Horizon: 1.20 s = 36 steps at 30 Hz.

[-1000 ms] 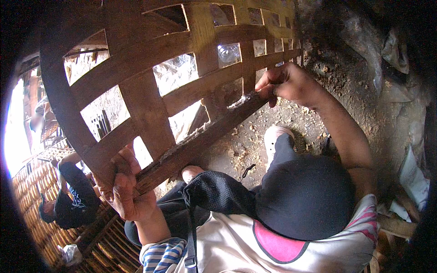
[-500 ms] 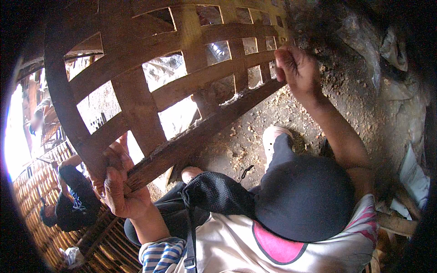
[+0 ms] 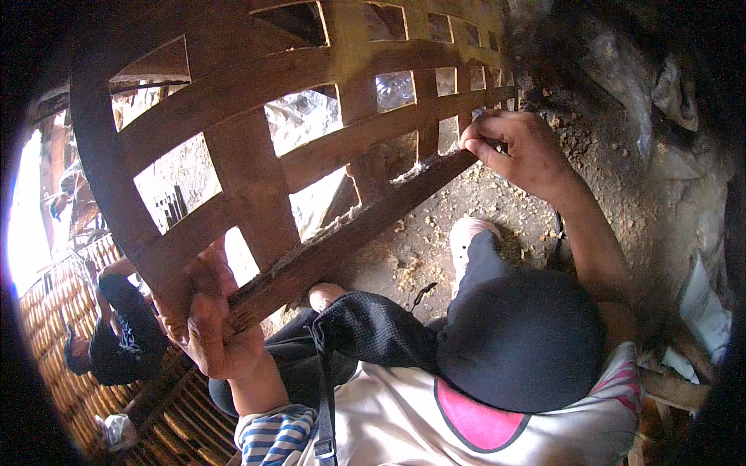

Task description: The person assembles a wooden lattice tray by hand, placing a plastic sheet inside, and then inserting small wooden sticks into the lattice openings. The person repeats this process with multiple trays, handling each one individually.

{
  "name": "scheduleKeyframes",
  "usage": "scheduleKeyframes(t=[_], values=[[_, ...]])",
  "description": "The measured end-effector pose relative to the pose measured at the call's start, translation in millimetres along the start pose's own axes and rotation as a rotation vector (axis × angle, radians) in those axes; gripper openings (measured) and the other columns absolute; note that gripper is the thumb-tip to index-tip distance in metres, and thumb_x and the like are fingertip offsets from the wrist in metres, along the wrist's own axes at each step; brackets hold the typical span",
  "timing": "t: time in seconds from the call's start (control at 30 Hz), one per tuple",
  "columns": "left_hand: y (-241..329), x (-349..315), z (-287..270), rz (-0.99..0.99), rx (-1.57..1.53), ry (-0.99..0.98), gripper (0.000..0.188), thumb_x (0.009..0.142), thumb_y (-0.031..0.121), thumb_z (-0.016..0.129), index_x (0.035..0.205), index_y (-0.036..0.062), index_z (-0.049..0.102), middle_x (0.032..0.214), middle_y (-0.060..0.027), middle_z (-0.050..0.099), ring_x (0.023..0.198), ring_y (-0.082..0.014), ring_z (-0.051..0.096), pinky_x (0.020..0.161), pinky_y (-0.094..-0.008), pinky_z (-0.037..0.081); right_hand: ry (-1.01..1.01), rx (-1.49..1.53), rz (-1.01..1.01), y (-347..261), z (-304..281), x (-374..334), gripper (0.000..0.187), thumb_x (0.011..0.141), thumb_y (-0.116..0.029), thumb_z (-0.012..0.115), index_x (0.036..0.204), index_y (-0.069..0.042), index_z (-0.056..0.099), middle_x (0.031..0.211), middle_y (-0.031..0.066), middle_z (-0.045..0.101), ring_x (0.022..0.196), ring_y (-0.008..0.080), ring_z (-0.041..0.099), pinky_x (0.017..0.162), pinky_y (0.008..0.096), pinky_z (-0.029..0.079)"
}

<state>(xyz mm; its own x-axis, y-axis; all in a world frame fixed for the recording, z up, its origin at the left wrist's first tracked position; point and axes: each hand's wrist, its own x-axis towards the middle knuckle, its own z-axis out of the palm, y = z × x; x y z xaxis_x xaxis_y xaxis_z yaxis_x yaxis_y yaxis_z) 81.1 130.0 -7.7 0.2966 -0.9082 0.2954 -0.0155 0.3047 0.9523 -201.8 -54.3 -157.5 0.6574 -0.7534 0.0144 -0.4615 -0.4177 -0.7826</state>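
The left hand [image 3: 220,335] clamps its fingers on the wooden lattice panel [image 3: 326,158], probably to steady it; the right hand's [image 3: 530,151] fingers pinch together by its low edge.

At the lower left of the frame we see bamboo slats [image 3: 50,388], a crumpled white wad [image 3: 116,431] and a person in dark clothes [image 3: 124,346]. Mid-frame, we find pale chips [image 3: 408,272] and a dark cord [image 3: 423,293] on bare ground [image 3: 404,237]; far right, a whitish sheet [image 3: 705,307].
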Motion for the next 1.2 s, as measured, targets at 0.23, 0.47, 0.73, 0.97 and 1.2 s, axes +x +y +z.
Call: scheduleKeyframes(t=[0.23, 0.47, 0.73, 0.97, 1.2], values=[[-4, 0, -7, 0.025, -0.115, -0.137, 0.053, 0.087, 0.002, 0.05, 0.137, -0.0041, 0.033, 0.123, -0.026, 0.052, 0.12, -0.04, 0.047, 0.11, -0.0619, 0.017, -0.11, 0.326, 0.142, -1, 18, 1, 0.015, 0.09, -0.011, 0.055, 0.099, -0.005, 0.066, 0.07, 0.0082, 0.062, 0.063, 0.0134, 0.062, 0.057, 0.0304, 0.048], [1, 0, -7, 0.042, -0.072, -0.199, 0.052, 0.086, 0.003, 0.051, 0.135, -0.0064, 0.034, 0.121, -0.0261, 0.051, 0.117, -0.0389, 0.049, 0.11, -0.0622, 0.018, -0.175, -0.416, -0.105, -20, -1, -2, 0.028, 0.092, -0.008, 0.05, 0.119, -0.008, 0.058, 0.061, 0.0122, 0.055, 0.052, 0.0221, 0.058, 0.05, 0.0357, 0.046], [18, -8, 7, -0.03, 0.033, -0.086, 0.05, 0.086, 0.003, 0.051, 0.133, -0.0042, 0.036, 0.114, -0.0214, 0.052, 0.113, -0.0364, 0.05, 0.11, -0.0618, 0.019, 0.012, -0.325, -0.439, -29, -5, 5, 0.011, 0.09, -0.011, 0.049, 0.094, -0.003, 0.055, 0.076, 0.0147, 0.054, 0.078, 0.0327, 0.056, 0.073, 0.0448, 0.043], [11, -10, 9, -0.016, 0.047, 0.042, 0.058, 0.082, 0.006, 0.053, 0.136, -0.0038, 0.033, 0.117, -0.024, 0.052, 0.111, -0.0384, 0.052, 0.108, -0.0616, 0.024, -0.126, -0.514, -0.423, 0, -6, 14, 0.008, 0.087, -0.012, 0.05, 0.087, -0.004, 0.052, 0.064, 0.0096, 0.052, 0.062, 0.0331, 0.055, 0.058, 0.0458, 0.04], [17, -7, 36, -0.034, 0.333, 0.224, 0.072, 0.074, 0.018, 0.059, 0.136, -0.0057, 0.032, 0.097, -0.0197, 0.056, 0.094, -0.0322, 0.056, 0.095, -0.0508, 0.04, -0.147, -0.651, -0.197, -21, 4, 10, 0.017, 0.09, -0.014, 0.045, 0.085, -0.003, 0.057, 0.063, 0.0151, 0.06, 0.059, 0.0331, 0.062, 0.052, 0.0461, 0.049]])
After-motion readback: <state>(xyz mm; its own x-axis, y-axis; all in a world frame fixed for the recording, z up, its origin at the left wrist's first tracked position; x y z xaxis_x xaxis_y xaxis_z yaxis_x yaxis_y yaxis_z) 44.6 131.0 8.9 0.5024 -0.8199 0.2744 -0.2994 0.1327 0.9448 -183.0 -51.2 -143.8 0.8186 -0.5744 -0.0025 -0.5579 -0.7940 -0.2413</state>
